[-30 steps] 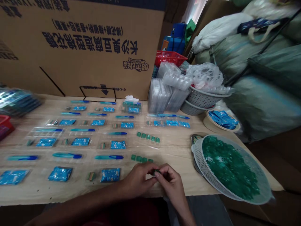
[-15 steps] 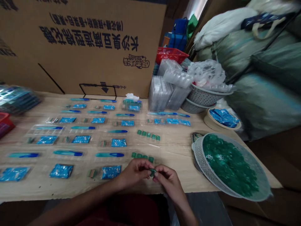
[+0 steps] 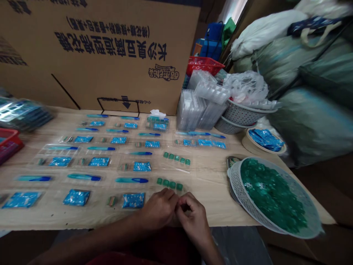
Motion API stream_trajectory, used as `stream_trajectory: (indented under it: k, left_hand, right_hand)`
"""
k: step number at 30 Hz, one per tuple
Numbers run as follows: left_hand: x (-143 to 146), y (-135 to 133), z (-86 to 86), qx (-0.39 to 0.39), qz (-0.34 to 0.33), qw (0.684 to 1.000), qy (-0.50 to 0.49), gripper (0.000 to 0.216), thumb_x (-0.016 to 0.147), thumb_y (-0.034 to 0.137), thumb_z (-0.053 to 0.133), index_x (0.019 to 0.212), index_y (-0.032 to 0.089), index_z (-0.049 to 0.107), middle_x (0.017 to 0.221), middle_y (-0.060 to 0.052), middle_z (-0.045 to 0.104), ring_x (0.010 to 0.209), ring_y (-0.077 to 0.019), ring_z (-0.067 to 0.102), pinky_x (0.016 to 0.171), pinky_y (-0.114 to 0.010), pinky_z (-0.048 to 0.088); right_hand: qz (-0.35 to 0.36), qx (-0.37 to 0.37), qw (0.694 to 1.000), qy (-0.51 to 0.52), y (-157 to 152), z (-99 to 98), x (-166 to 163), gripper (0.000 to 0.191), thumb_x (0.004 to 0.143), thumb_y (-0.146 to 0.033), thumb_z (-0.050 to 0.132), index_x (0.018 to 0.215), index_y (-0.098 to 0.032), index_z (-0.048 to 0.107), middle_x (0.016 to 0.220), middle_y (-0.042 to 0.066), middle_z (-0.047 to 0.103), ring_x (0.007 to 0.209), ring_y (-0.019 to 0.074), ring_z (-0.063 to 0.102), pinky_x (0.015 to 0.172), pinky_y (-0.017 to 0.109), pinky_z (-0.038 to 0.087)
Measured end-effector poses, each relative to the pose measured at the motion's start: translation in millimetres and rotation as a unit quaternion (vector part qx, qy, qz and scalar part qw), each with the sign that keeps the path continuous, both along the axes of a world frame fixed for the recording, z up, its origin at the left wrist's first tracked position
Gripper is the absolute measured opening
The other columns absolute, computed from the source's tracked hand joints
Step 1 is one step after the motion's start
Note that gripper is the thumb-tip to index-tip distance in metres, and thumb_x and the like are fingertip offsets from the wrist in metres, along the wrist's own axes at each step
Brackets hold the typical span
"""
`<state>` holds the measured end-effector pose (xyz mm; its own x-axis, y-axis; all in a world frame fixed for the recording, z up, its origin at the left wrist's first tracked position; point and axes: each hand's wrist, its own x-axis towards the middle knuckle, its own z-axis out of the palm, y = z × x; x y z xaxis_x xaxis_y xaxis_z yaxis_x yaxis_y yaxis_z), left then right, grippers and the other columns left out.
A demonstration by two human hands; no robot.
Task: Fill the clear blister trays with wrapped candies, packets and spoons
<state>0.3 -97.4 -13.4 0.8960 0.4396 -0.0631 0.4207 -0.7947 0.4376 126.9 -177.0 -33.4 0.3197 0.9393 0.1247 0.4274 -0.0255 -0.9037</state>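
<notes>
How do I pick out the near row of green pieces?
Find the big cardboard box at the back of the table. Come forward to the left hand; the near row of green pieces lies just beyond it. It shows four pieces, while the similar row farther back shows five.

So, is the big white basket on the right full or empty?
Not empty: green pieces spread widely across the white basket. How deep they go, I can't tell.

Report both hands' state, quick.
Left hand: fingers curled; whether it holds anything is hidden.
Right hand: thumb and fingers curled; whether it holds anything cannot be told.
</notes>
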Motion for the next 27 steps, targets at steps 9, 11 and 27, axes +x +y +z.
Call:
stream_trajectory:
  k: [9,11,27]
  left_hand:
    - [-6.6,5.1,-3.7,-0.093,0.043,0.991,-0.081,0.023,0.075,0.003,0.043,0.085,0.015,0.061,0.085,-0.006,0.064,0.081,-0.0179,0.059,0.072,-0.026,0.045]
    - [-6.8,5.8,-2.6,-0.120,0.048,0.988,-0.087,0.027,0.072,0.001,0.043,0.084,0.015,0.062,0.084,-0.005,0.065,0.080,-0.0172,0.059,0.071,-0.025,0.045]
    - [-2.2,13.8,-9.8,-0.555,0.185,0.759,-0.287,0.010,0.066,0.022,0.066,0.071,0.015,0.061,0.066,0.002,0.060,0.062,-0.0103,0.053,0.062,-0.022,0.040]
  right_hand:
    - [0.011,-0.022,1.000,0.018,-0.6,-2.5,-5.6,0.015,0.077,-0.021,0.051,0.063,-0.019,0.056,0.063,0.000,0.056,0.059,0.0130,0.055,0.051,0.020,0.040]
    - [0.003,-0.019,1.000,0.025,-1.1,-3.0,-6.1,0.014,0.075,-0.020,0.051,0.062,-0.019,0.056,0.063,0.000,0.056,0.059,0.0130,0.054,0.051,0.020,0.040]
    - [0.005,-0.017,0.970,0.243,-0.9,-10.0,3.5,0.014,0.077,-0.031,0.063,0.083,-0.019,0.063,0.071,0.000,0.061,0.065,0.0136,0.057,0.060,0.023,0.045]
